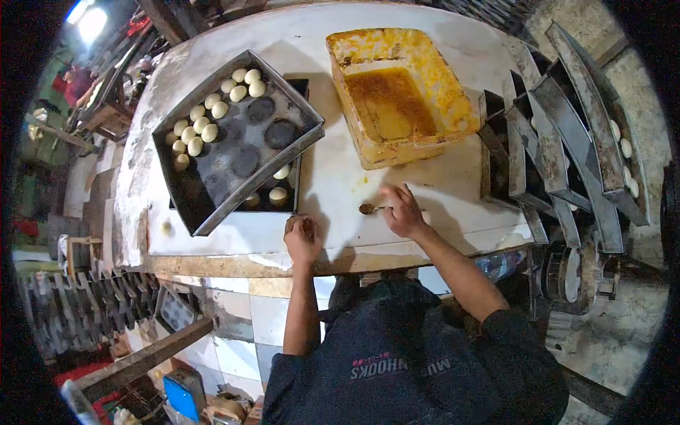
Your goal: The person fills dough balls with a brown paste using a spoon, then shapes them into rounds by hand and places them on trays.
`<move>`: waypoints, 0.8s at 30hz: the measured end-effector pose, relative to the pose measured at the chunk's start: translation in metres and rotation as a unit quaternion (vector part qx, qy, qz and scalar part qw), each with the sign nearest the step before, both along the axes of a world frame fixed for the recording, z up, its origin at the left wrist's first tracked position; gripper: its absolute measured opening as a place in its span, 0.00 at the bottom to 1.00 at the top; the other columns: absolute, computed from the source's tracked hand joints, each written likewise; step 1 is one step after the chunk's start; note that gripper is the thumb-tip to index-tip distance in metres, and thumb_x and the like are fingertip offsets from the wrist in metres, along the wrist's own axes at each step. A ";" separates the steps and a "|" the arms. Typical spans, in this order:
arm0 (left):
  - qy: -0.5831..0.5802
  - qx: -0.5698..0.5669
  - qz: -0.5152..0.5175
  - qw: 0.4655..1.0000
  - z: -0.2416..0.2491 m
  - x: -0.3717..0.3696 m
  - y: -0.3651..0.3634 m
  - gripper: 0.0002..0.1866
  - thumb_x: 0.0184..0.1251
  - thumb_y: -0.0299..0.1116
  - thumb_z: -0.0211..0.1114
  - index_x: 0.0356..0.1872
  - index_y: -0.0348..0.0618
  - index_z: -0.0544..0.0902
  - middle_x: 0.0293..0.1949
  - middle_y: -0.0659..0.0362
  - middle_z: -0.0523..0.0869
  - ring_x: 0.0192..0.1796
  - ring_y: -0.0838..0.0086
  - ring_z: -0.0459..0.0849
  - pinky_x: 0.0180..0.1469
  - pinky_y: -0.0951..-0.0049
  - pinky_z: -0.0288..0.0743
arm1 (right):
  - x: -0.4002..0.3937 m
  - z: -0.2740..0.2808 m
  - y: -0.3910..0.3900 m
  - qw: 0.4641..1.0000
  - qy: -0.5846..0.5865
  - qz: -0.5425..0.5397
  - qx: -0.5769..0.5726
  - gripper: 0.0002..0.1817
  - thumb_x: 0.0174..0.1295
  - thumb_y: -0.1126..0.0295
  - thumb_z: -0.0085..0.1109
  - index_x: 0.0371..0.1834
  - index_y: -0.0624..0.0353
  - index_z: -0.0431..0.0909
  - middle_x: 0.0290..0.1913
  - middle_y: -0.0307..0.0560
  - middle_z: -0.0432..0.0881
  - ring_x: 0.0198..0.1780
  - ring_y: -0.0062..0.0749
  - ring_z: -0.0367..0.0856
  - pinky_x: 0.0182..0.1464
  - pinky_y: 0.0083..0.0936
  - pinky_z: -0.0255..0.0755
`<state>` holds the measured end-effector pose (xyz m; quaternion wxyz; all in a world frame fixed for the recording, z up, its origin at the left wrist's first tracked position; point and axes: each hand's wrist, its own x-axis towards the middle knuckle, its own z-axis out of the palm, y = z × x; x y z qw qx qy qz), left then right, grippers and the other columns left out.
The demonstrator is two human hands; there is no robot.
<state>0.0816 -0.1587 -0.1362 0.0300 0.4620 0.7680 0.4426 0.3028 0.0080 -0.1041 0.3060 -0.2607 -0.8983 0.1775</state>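
Observation:
My right hand (404, 212) is closed around the thin handle of a spoon (367, 209), whose bowl looks dark brown and lies just above the tabletop. Close to the table's front edge, my left hand (303, 237) has its fingers curled in; something dark shows at the fingers, but I cannot make it out. Left of it, a metal tray (258, 183) with pale dough balls (219, 110) along its far and left parts rests tilted across a second tray (296, 191), which also holds a few balls. Beyond my right hand stands a yellow-stained plastic tub (393, 150) with brown residue inside.
Several metal trays (559, 142) lean stacked at the table's right end, some with dough balls (626, 147) in them. The white tabletop (333, 234) has a worn front edge. A wooden rail (145, 354) and a blue object (183, 397) are at lower left.

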 end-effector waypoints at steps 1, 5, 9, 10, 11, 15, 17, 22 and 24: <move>-0.012 -0.001 0.003 1.000 0.006 0.003 0.000 0.11 0.48 0.24 0.66 0.35 0.39 0.79 0.34 0.49 0.82 0.40 0.50 0.80 0.44 0.57 0.74 | -0.008 -0.003 0.006 0.999 0.025 -0.013 -0.034 0.26 0.48 0.77 0.51 0.56 0.64 0.72 0.38 0.52 0.77 0.42 0.53 0.74 0.49 0.44 0.69; -0.028 -0.030 0.001 0.999 0.004 0.002 0.001 0.10 0.47 0.24 0.65 0.34 0.39 0.79 0.34 0.49 0.82 0.41 0.50 0.80 0.44 0.57 0.75 | -0.024 -0.019 0.013 0.992 -0.035 0.026 -0.116 0.16 0.44 0.81 0.46 0.39 0.60 0.69 0.38 0.57 0.76 0.41 0.56 0.73 0.44 0.45 0.68; -0.043 -0.037 0.019 0.998 -0.001 0.002 0.003 0.09 0.47 0.24 0.64 0.32 0.39 0.79 0.33 0.49 0.81 0.39 0.51 0.79 0.44 0.59 0.75 | -0.031 0.004 0.015 0.989 -0.021 0.031 -0.140 0.11 0.45 0.82 0.44 0.33 0.58 0.65 0.35 0.53 0.76 0.40 0.49 0.74 0.41 0.42 0.69; -0.066 -0.043 0.027 0.997 -0.004 0.003 0.002 0.08 0.47 0.24 0.64 0.32 0.39 0.79 0.32 0.49 0.81 0.39 0.52 0.79 0.43 0.60 0.75 | -0.032 0.009 0.021 0.917 0.052 0.015 -0.396 0.12 0.44 0.82 0.44 0.33 0.58 0.66 0.38 0.53 0.78 0.38 0.42 0.74 0.39 0.38 0.69; -0.065 -0.047 0.021 0.997 -0.011 0.001 0.001 0.08 0.47 0.24 0.64 0.32 0.39 0.79 0.32 0.49 0.81 0.39 0.52 0.79 0.43 0.60 0.75 | -0.032 0.013 0.024 0.775 0.125 -0.001 -0.619 0.13 0.43 0.83 0.44 0.33 0.57 0.66 0.41 0.53 0.81 0.36 0.36 0.74 0.37 0.35 0.69; -0.101 0.022 0.029 0.994 -0.017 -0.003 -0.003 0.09 0.49 0.28 0.65 0.33 0.39 0.81 0.31 0.53 0.83 0.35 0.62 0.80 0.40 0.67 0.75 | 0.014 0.054 0.030 0.546 0.326 0.108 -0.764 0.08 0.49 0.78 0.52 0.31 0.53 0.67 0.56 0.65 0.78 0.30 0.27 0.71 0.33 0.22 0.65; -0.070 0.003 -0.024 0.997 -0.008 0.001 -0.004 0.10 0.53 0.32 0.65 0.35 0.38 0.83 0.31 0.56 0.84 0.34 0.70 0.82 0.40 0.69 0.76 | 0.053 0.117 0.018 0.598 0.351 0.141 -0.707 0.08 0.52 0.74 0.53 0.30 0.51 0.65 0.53 0.66 0.79 0.35 0.31 0.73 0.37 0.25 0.65; -0.155 0.054 0.000 0.986 -0.035 0.001 0.011 0.13 0.53 0.30 0.68 0.41 0.39 0.85 0.33 0.50 0.85 0.35 0.63 0.83 0.41 0.70 0.77 | 0.198 0.327 -0.023 0.868 0.367 0.068 -0.328 0.10 0.54 0.70 0.57 0.29 0.54 0.63 0.47 0.65 0.80 0.44 0.45 0.78 0.51 0.33 0.68; -0.127 0.042 0.021 0.991 -0.012 0.015 0.016 0.13 0.53 0.28 0.66 0.41 0.35 0.83 0.33 0.48 0.84 0.34 0.58 0.82 0.37 0.66 0.76 | 0.255 0.365 -0.010 0.931 0.346 -0.026 -0.111 0.09 0.52 0.73 0.54 0.31 0.55 0.63 0.49 0.65 0.80 0.47 0.44 0.77 0.56 0.35 0.67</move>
